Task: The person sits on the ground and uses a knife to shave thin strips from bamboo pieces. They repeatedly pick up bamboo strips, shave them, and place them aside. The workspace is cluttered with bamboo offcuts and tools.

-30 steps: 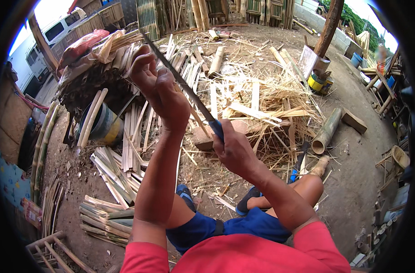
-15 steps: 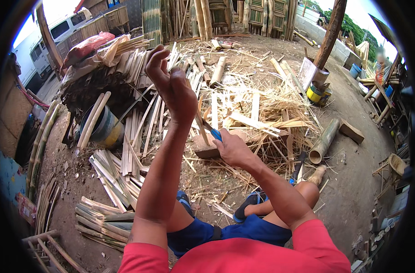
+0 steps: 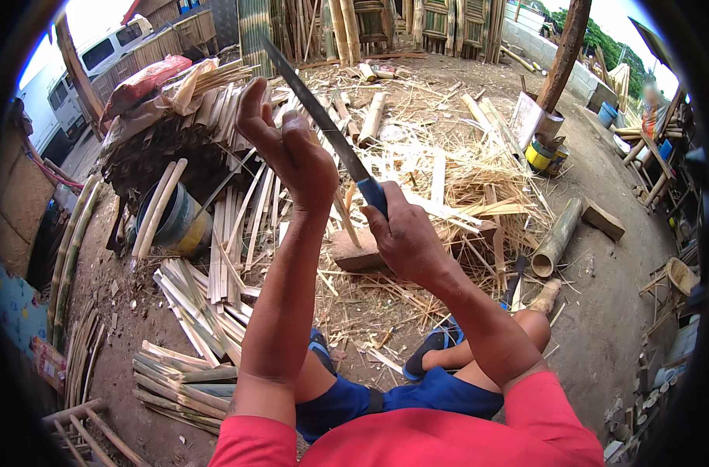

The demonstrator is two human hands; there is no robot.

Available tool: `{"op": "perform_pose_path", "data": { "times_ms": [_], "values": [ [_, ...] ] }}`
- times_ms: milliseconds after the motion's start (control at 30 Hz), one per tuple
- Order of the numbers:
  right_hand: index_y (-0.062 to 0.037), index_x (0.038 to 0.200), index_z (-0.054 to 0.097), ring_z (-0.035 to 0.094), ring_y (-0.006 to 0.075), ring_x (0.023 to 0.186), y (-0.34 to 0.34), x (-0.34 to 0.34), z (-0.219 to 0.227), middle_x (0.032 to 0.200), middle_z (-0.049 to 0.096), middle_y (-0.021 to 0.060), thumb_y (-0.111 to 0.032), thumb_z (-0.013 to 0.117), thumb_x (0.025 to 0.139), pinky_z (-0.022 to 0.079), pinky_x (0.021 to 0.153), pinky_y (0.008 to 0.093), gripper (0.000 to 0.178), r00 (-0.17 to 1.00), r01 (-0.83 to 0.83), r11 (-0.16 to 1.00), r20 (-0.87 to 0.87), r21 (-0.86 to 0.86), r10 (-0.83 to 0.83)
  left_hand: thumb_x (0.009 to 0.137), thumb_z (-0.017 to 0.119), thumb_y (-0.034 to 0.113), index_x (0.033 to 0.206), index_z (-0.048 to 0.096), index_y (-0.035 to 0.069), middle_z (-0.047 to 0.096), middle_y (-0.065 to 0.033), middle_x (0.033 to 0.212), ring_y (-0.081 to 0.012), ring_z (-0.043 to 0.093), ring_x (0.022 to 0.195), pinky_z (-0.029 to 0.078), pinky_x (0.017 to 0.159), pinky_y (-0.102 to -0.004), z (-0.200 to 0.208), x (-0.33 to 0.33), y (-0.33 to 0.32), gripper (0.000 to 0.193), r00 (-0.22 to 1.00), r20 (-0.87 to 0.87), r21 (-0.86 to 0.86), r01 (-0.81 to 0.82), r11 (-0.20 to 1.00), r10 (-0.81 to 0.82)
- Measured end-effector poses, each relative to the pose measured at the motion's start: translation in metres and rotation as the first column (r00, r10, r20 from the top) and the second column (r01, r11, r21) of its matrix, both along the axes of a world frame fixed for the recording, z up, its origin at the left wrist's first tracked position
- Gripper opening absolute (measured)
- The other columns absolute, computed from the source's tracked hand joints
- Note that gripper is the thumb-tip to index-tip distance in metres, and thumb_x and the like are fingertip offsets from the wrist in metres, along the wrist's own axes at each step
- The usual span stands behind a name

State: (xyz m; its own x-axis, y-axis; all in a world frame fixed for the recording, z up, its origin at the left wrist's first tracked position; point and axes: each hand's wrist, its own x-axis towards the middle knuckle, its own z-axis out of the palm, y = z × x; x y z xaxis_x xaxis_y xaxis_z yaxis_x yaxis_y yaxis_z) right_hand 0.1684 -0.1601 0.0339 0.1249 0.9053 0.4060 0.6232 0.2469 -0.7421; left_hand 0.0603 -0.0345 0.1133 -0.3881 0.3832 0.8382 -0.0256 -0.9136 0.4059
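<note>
My right hand (image 3: 407,237) is wrapped round the blue handle of a long knife (image 3: 323,121). Its dark blade slants up and left, passing just right of my left hand (image 3: 292,159). That hand is raised with curled fingers, closed on a thin bamboo strip (image 3: 344,218); the grip itself is mostly hidden. Below the hand, the strip runs down to a low wooden block (image 3: 360,255) on the ground in front of my feet. The blade looks apart from the strip.
Pale shavings (image 3: 479,183) lie heaped beyond the block. Split bamboo strips (image 3: 191,300) are piled at the left, near a bucket (image 3: 185,222). A bamboo tube (image 3: 556,237) and a second knife (image 3: 516,280) lie at the right. A wooden post (image 3: 566,58) stands farther back.
My right hand has lifted and turned the knife, so the blade now points up and left, beside my left hand. The left hand has shifted slightly left.
</note>
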Motion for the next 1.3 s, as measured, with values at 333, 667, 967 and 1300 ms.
{"op": "perform_pose_path", "data": {
  "times_ms": [333,667,967,1300],
  "values": [
    [0.0035,0.105,0.045,0.065,0.0458,0.082,0.007,-0.003,0.004,0.086,0.064,0.0305,-0.027,0.05,0.102,0.047,0.072,0.0553,0.031,0.985,0.098,0.83,0.175,-0.55,-0.001,0.084,0.04,0.007,0.132,0.042,0.0,0.042,-0.0161,0.132,-0.0302,0.041,0.125,0.03,0.109,-0.0469,0.0,0.01,0.0,0.049,0.997,-0.081,0.012,0.014,1.0,-0.013],
    [0.0002,0.112,0.045,0.068,0.0433,0.08,0.025,-0.016,-0.1,0.087,0.065,0.0269,-0.026,0.056,0.098,0.052,0.073,0.0521,0.032,0.94,0.289,0.769,0.32,-0.571,-0.117,0.086,0.037,0.006,0.133,0.042,0.0,0.045,-0.0166,0.133,-0.0289,0.044,0.126,0.033,0.108,-0.0473,0.006,-0.003,0.01,0.048,0.981,0.019,0.025,0.194,0.981,-0.195],
    [-0.0011,0.114,0.044,0.065,0.0404,0.066,0.045,-0.012,-0.061,0.074,0.062,0.0227,-0.015,0.056,0.098,0.048,0.057,0.0471,0.024,0.997,0.019,0.95,-0.077,0.313,0.005,0.087,0.039,0.011,0.137,0.04,0.0,0.036,-0.0161,0.143,-0.0273,0.033,0.136,0.014,0.118,-0.0481,-0.002,-0.013,0.023,0.052,0.999,-0.003,0.019,0.051,0.999,-0.051],
    [-0.0042,0.101,0.052,0.063,0.0383,0.067,0.061,0.003,-0.167,0.076,0.063,0.0213,-0.023,0.057,0.098,0.047,0.062,0.0481,0.02,0.994,0.0,0.901,-0.096,-0.434,-0.046,0.101,0.041,0.035,0.123,0.052,0.006,0.043,-0.0008,0.074,-0.0088,0.036,0.057,0.032,0.051,-0.0237,-0.009,-0.034,0.013,0.038,0.965,-0.011,-0.154,0.256,0.954,-0.26]
  ]
}}
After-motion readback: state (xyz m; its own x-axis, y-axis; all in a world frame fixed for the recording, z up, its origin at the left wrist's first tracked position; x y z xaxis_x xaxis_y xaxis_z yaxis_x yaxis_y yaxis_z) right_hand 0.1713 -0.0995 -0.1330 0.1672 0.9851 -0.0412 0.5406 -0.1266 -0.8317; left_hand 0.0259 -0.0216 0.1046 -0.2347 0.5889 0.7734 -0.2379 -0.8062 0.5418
